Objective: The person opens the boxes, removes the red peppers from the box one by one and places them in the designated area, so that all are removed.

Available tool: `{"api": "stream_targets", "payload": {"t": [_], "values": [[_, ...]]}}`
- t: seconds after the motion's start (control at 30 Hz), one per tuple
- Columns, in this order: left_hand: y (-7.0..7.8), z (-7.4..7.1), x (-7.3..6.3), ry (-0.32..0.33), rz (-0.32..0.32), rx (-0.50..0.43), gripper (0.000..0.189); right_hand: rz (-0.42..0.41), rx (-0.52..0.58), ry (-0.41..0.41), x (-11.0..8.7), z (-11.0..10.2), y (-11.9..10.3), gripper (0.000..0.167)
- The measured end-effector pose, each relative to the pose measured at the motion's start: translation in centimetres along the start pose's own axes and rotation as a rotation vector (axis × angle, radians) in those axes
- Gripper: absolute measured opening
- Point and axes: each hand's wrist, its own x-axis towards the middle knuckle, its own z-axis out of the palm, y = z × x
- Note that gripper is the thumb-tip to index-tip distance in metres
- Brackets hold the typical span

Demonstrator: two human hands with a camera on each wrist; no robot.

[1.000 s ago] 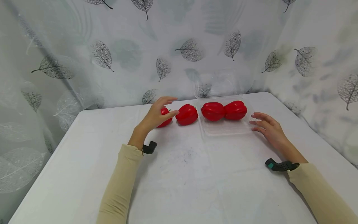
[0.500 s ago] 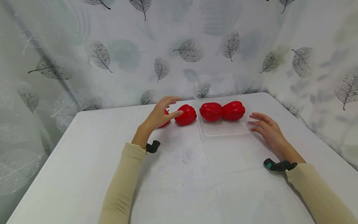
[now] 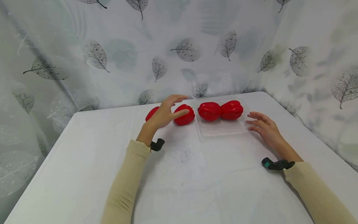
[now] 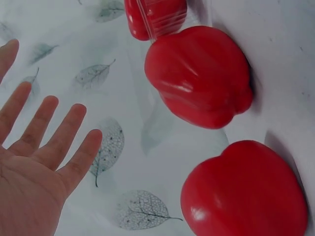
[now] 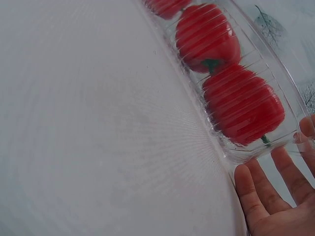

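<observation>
Two red bell peppers (image 3: 209, 111) (image 3: 231, 109) lie side by side in a clear plastic container (image 3: 223, 130), whose lid (image 3: 216, 85) stands raised at the back. Left of it, another bell pepper (image 3: 189, 119) and a partly hidden bell pepper (image 3: 151, 114) rest on the table. My left hand (image 3: 165, 115) hovers at these loose peppers, thumb and fingers spread, holding nothing; the left wrist view shows its palm apart from both. My right hand (image 3: 268, 132) is at the container's right end, fingers extended beside the wall (image 5: 256, 156); whether they touch it I cannot tell.
A white cloth covers the table (image 3: 179, 183). Behind and along the right side hangs a leaf-patterned curtain (image 3: 120, 62), close to the table's back edge. A dark band with a small device (image 3: 158, 145) sits on the left wrist, another band (image 3: 277, 164) on the right.
My left hand has moved right, from the left loose pepper across to the right one, uncovering more of the left pepper. The right hand stays by the container. The head view has shifted slightly.
</observation>
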Motion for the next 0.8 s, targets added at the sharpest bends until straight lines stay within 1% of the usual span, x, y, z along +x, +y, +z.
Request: {"api": "stream_targets", "payload": {"t": [0.17, 0.37, 0.63, 0.8], "values": [[0.4, 0.6, 0.4, -0.016, 0.010, -0.032, 0.053, 0.000, 0.011, -0.005, 0.0, -0.1, 0.1, 0.040], [0.9, 1.2, 1.0, -0.025, 0.026, -0.057, 0.053, -0.011, -0.001, -0.010, 0.0, -0.1, 0.1, 0.037], [1.2, 2.2, 1.6, -0.047, 0.034, -0.039, 0.054, -0.006, -0.019, 0.012, 0.0, 0.0, -0.1, 0.035], [1.1, 2.7, 2.0, -0.060, 0.035, -0.051, 0.054, -0.012, -0.015, 0.009, 0.0, 0.0, 0.0, 0.036]]}}
